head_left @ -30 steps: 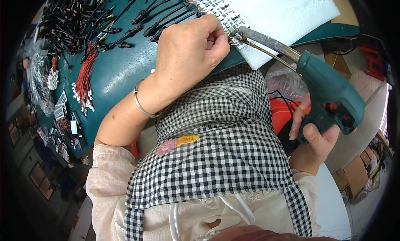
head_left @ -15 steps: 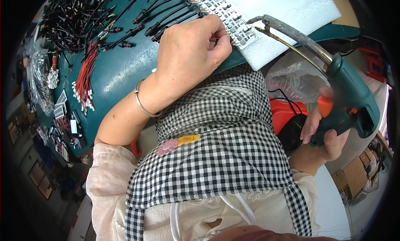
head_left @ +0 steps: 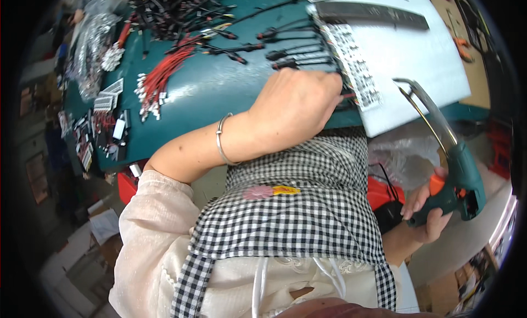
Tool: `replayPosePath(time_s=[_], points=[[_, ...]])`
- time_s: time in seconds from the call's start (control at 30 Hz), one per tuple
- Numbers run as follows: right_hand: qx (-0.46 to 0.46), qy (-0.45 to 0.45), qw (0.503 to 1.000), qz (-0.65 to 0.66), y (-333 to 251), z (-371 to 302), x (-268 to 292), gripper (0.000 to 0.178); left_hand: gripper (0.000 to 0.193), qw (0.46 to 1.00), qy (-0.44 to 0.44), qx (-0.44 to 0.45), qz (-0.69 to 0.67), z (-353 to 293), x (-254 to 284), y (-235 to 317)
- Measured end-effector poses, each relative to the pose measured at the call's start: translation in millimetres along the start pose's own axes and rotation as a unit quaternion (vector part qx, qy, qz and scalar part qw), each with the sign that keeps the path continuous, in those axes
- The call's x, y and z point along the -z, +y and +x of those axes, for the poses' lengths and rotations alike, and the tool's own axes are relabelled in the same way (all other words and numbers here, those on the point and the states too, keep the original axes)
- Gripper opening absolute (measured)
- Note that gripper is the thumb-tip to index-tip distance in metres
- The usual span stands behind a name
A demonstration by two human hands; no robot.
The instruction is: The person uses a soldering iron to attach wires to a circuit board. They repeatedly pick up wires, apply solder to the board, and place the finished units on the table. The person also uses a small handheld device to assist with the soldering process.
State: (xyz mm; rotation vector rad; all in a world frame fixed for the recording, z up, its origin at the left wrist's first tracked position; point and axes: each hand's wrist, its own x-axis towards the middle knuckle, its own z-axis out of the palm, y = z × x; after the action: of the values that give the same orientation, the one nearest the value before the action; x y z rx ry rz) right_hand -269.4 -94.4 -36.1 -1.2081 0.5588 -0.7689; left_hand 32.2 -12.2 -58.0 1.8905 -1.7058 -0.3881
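My left hand, a bracelet on its wrist, is closed in a pinch at the near end of a white circuit board strip. Red wire shows at its fingertips, partly hidden by the fingers. The strip lies along the left edge of a white foam sheet, with black cables running off its left side. In my right hand is a green soldering gun with an orange trigger. Its bent tip hangs over the foam, right of the strip and apart from it.
A dark bar lies across the far part of the foam. On the green table are a pile of black connector cables, a bundle of red wires with white plugs, and clear plastic bags. Small parts sit at the left edge.
The view has shifted, bringing the dark bar into sight. The soldering gun's tip has moved right, away from the strip. My left hand stays pinched at the strip's near end.
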Motion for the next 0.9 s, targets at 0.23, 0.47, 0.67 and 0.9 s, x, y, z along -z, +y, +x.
replayPosePath(time_s=[0.23,0.47,0.67,0.9], points=[[0.059,-0.013,0.997,0.047,11,14,1,0.071,0.008,1.000,-0.015,-0.015,0.005,-11,54,-24],[0.071,0.005,0.996,0.061,14,34,-35,0.072,0.033,0.952,0.196,-0.049,0.231,85,59,-146],[0.075,0.048,0.995,0.049,19,42,-48,0.071,0.030,0.949,0.156,-0.075,0.265,76,60,-134],[0.083,0.091,0.992,-0.031,41,58,-86,0.093,0.039,0.926,0.165,-0.140,-0.308,13,18,6]])
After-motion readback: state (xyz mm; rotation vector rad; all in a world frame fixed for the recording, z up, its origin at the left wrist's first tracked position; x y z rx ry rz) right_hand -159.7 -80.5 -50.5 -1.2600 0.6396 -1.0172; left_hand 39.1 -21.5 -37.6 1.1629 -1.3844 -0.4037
